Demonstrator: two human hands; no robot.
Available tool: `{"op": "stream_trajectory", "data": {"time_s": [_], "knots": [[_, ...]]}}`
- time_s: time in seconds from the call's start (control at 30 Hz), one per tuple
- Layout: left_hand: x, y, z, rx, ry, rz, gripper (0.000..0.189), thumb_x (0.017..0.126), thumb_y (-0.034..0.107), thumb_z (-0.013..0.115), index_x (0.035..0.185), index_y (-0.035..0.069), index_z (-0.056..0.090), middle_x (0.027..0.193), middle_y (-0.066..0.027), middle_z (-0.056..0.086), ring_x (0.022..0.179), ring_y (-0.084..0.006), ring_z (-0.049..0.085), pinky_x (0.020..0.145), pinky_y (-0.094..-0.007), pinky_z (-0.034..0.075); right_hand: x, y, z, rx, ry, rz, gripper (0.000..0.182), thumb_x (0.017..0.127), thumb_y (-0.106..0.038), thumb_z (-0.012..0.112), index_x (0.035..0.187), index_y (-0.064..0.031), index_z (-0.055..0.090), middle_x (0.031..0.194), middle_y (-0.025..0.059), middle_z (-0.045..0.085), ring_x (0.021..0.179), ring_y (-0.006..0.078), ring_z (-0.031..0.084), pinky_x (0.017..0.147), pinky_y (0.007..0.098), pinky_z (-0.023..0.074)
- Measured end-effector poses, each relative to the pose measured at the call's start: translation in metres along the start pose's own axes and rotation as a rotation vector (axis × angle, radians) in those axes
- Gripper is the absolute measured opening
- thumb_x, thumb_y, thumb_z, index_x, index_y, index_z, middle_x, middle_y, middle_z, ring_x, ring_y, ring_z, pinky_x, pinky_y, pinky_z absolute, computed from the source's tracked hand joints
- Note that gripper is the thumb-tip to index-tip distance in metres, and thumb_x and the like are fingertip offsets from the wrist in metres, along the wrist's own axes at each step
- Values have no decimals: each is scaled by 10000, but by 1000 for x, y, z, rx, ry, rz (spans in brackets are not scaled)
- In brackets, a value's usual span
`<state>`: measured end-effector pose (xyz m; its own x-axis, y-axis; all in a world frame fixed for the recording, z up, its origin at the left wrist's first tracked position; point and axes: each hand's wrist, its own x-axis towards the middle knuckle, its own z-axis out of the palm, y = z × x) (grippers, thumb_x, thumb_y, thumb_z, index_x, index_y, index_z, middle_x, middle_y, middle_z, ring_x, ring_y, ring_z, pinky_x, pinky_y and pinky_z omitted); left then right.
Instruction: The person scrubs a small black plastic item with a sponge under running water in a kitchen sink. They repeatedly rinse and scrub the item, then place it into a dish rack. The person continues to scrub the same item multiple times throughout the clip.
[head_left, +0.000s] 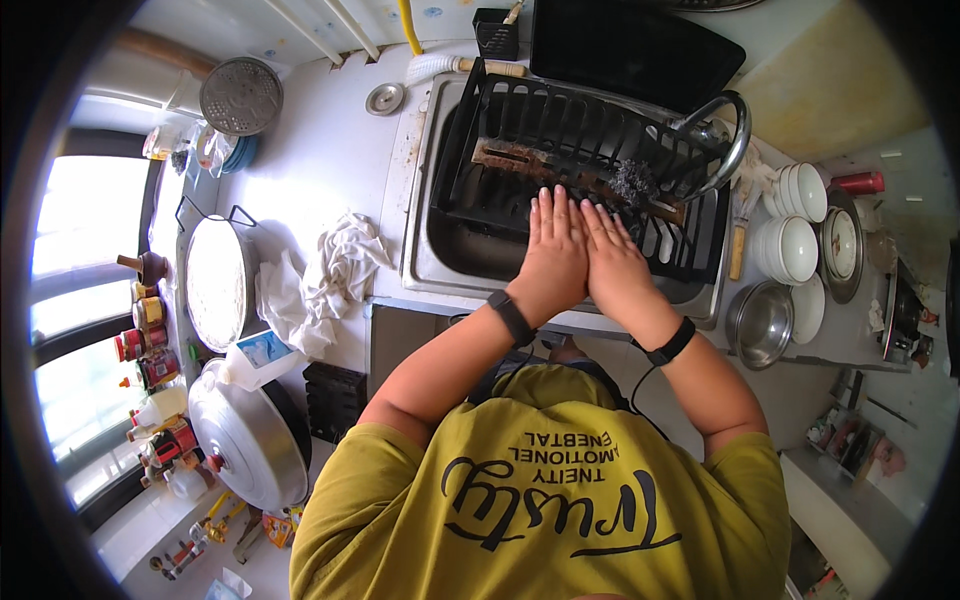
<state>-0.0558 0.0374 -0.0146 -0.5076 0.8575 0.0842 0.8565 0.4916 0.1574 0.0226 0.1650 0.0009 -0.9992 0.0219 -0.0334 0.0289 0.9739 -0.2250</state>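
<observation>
My left hand (551, 247) and my right hand (615, 262) lie side by side, palms down, fingers extended and touching along their inner edges. Neither appears to hold anything. They are above the near side of a black slotted rack (495, 202), which rests in a stainless steel sink (420, 259). Rust-brown patches mark a bar across the rack. A dark scouring-wool clump (634, 182) lies on the rack just beyond my right fingertips. The curved metal faucet (739, 142) arches over the rack's right side. Whether my palms touch the rack cannot be told.
White cloths (322, 277), a plastic bottle (262, 360) and a large lidded pot (255, 442) are at left. Stacked bowls (795, 247), a metal bowl (759, 322) and a wooden-handled brush (739, 240) stand or lie right of the sink. A black panel (630, 52) leans behind it.
</observation>
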Motion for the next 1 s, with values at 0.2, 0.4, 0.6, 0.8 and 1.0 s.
{"op": "stream_trajectory", "data": {"time_s": [0.2,0.4,0.6,0.8,1.0], "knots": [[46,23,7,-535,29,36,740,866,173,604,1485,-118,321,1521,-339,360,1437,-553,275,1197,-624,151,-1,35,-49,363,86,358,617,952,-27,520,1503,109,278,1491,343,393,1367,461,435,1157,441,371],[112,76,8,-1389,13,-164,609,956,90,533,1500,-96,332,1421,-247,512,1299,-346,513,1076,-391,418,-5,110,-60,1940,635,718,531,952,48,517,1444,159,349,1373,272,530,1253,330,566,1093,402,451],[146,93,-9,-2208,-104,-528,482,1027,64,429,1494,-46,373,1271,-111,581,1158,-204,553,1020,-339,435,-5,127,-46,2110,596,821,336,948,31,528,1280,87,525,1224,183,622,1155,282,611,1054,386,477],[160,100,8,-2532,103,-599,431,1033,30,386,1460,-29,389,1405,-158,487,1247,-239,505,1130,-383,394,9,121,-44,2165,717,733,386,864,140,433,1233,79,527,1212,160,582,1161,259,589,1085,362,469],[153,84,4,-2588,196,-686,415,1020,-6,392,1433,-19,420,1380,-149,516,1195,-224,541,1102,-361,416,18,111,-39,2213,633,792,463,821,179,393,1249,61,526,1230,162,588,1178,267,593,1096,373,469]]}}
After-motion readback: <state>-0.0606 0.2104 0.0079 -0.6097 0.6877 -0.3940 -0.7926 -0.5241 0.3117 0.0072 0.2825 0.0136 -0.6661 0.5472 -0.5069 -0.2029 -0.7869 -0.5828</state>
